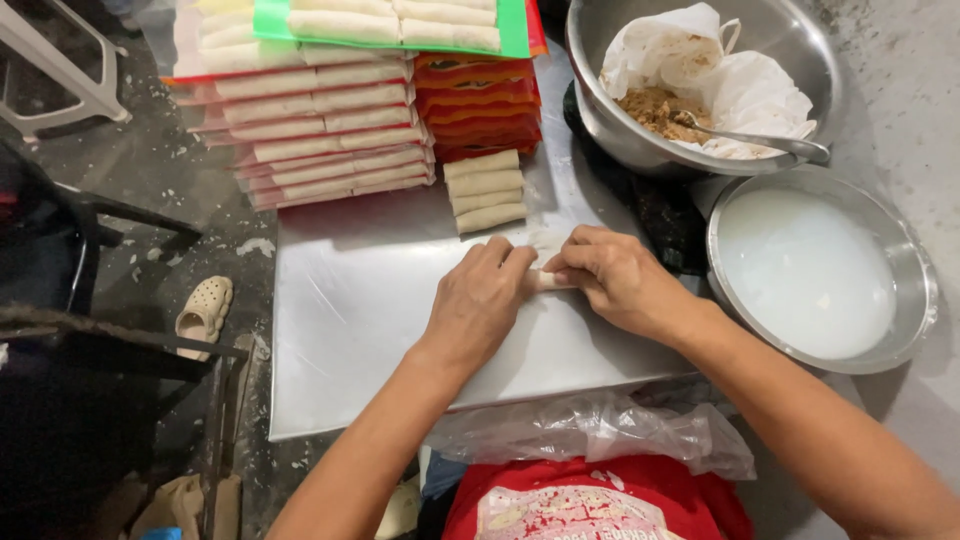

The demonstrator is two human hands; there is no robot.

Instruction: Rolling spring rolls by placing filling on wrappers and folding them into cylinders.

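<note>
My left hand and my right hand press together on a pale spring roll lying on a shiny metal work sheet. Both hands curl over the roll, and only a short piece of it shows between them. Just beyond my fingers lie several finished rolls in a neat row on the sheet.
Stacked red and green trays of finished rolls fill the far left. A large metal bowl holds a plastic-lined brown filling and a spoon. A metal basin of white liquid sits at right. A crumpled plastic bag lies near me.
</note>
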